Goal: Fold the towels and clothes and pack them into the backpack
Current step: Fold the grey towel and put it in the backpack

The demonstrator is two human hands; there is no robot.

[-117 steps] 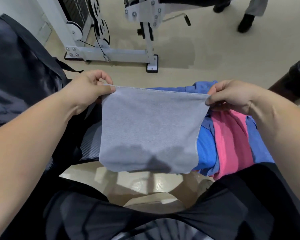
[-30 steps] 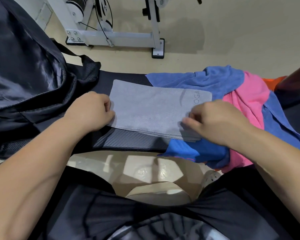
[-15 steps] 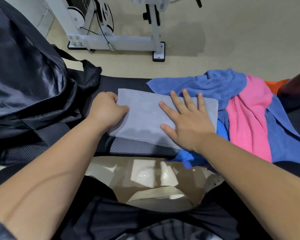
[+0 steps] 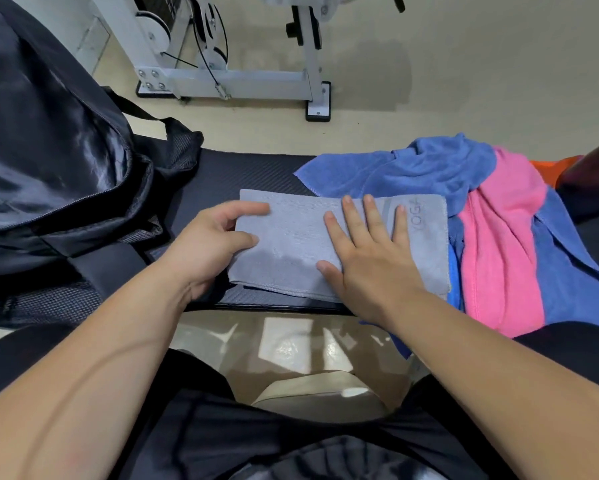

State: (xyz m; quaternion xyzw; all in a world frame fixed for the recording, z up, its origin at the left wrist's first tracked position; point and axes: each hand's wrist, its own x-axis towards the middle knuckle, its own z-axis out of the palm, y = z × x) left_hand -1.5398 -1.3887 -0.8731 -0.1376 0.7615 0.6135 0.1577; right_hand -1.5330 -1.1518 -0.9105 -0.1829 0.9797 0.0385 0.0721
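At centre of the bench point(image 4: 256, 171), the grey towel point(image 4: 291, 244) lies folded into a flat rectangle of fine-ribbed weave with stitched hems, and "YOGA" is printed near its 3 o'clock end. Its 6 o'clock hem runs right along the bench's near edge.

Right hand point(image 4: 370, 268) is down flat on top, fingers straight and spread wide, pressing the cloth, fingertips pointing to 12 o'clock. Left hand point(image 4: 208, 247) grips the 9 o'clock edge: fingers curled, index and thumb lying on the upper face. How far the other fingers tuck under, I cannot tell.

The bench pad is black, with a woven, carbon-like texture. At 9 o'clock slumps the backpack point(image 4: 48, 161) of glossy, creased dark fabric. Its zip line curves across it and a mesh strap trails towards the towel. A strip of bare pad lies between bag and towel.

At 3 o'clock, a soft heap: the fluffy blue towel point(image 4: 412, 171), rumpled, its corner lying just beyond the grey one's far hem. A pink cloth point(image 4: 498, 244) is draped over it in a long band, spilling over the near edge. An orange scrap point(image 4: 550, 168) peeks out behind. The grey towel's 3 o'clock end rests on this heap.

At 12 o'clock, across open beige floor point(image 4: 464, 81), stands a white metal frame point(image 4: 239, 77) with pulleys and cable.
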